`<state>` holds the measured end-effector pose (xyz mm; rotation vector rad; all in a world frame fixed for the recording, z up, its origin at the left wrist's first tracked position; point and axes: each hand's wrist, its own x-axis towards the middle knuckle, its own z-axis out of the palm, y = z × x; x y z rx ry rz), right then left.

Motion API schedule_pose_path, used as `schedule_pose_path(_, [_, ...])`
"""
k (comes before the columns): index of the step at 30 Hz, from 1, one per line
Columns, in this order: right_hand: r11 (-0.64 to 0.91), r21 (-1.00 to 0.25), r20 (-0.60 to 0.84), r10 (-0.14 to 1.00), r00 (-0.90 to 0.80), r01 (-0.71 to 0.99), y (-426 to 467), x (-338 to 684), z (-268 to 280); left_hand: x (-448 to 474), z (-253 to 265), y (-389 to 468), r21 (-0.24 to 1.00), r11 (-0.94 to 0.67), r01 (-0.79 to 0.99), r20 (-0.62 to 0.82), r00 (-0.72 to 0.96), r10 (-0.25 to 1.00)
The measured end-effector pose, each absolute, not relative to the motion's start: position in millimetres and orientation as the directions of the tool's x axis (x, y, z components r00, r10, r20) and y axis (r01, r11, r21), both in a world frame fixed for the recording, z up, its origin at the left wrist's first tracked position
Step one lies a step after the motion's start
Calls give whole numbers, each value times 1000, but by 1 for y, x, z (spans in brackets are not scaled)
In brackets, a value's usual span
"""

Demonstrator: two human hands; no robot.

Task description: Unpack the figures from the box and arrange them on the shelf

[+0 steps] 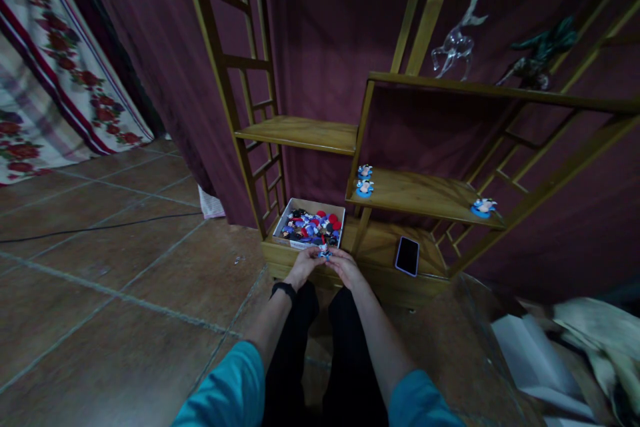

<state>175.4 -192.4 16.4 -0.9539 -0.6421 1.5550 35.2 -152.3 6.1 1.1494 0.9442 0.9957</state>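
Note:
Between the fingertips of my left hand (304,265) and my right hand (345,265) is a small figurine (325,251) with a blue base and some red on top. Both hands are closed on it, just in front of a white open box (280,223). Many small figurine parts (311,227) in red, blue, black and white fill that box. Two similar figurines with blue bases, one (365,188) in front of the other (365,171), stand at the left end of the middle shelf (415,195). Another figurine (483,207) stands at its right end.
A phone (407,255) lies on the bottom shelf (379,243), right of my hands. Above are a left shelf (300,132) and a top shelf (500,95) bearing a clear deer ornament (455,47) and a dark green sculpture (543,53). A cable (110,228) crosses the tiled floor.

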Motion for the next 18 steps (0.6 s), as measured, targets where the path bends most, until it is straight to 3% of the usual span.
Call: schedule_pose_path(18, [-215,-833,-246,969,-6,-509,-191,177,13,37,15,-156,980,125,-158,-74,296,952])
